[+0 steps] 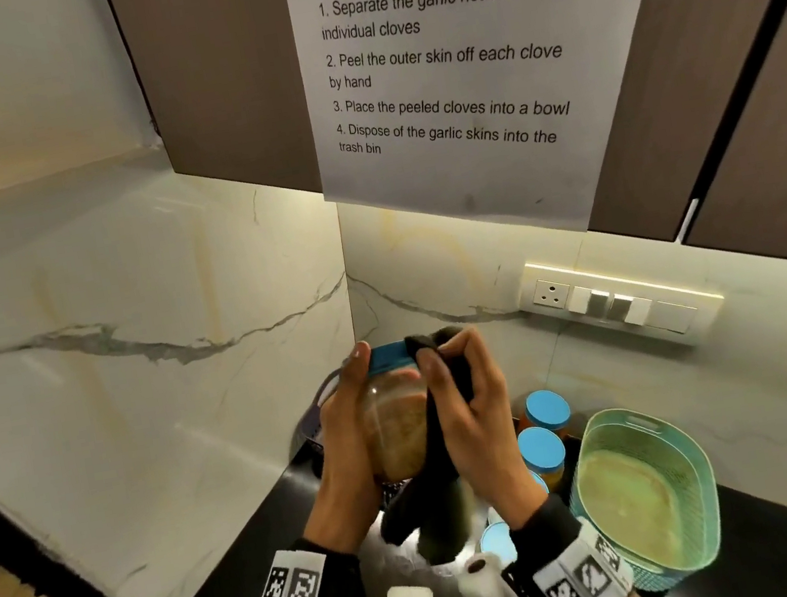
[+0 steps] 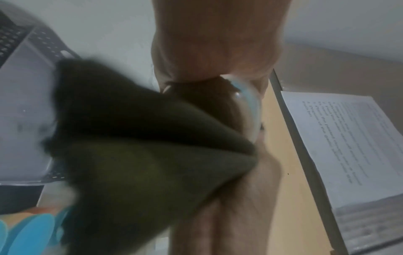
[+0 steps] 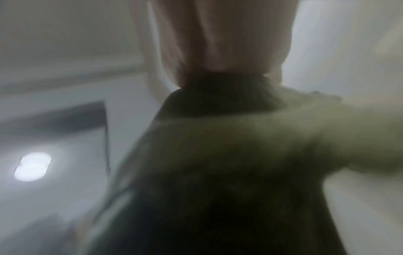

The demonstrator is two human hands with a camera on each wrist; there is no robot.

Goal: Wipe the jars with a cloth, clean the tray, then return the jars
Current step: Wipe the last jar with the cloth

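Observation:
My left hand (image 1: 350,425) grips a clear jar (image 1: 396,433) of brown grains with a blue lid (image 1: 388,357), held up in front of the marble corner. My right hand (image 1: 471,400) clutches a dark olive cloth (image 1: 438,452) and presses it against the jar's right side and lid. The cloth's tail hangs down below the jar. The left wrist view shows the cloth (image 2: 135,138) blurred beside the jar (image 2: 246,110). The right wrist view shows only the blurred cloth (image 3: 218,155) under the hand. A teal tray (image 1: 689,462) stands empty on the black counter at the right.
Other blue-lidded jars (image 1: 542,450) stand on the counter between my hands and the tray. A dark purple basket (image 1: 312,416) sits behind my left hand. A paper sheet (image 1: 444,55) hangs from the brown cabinet overhead. A switch panel (image 1: 616,302) is on the right wall.

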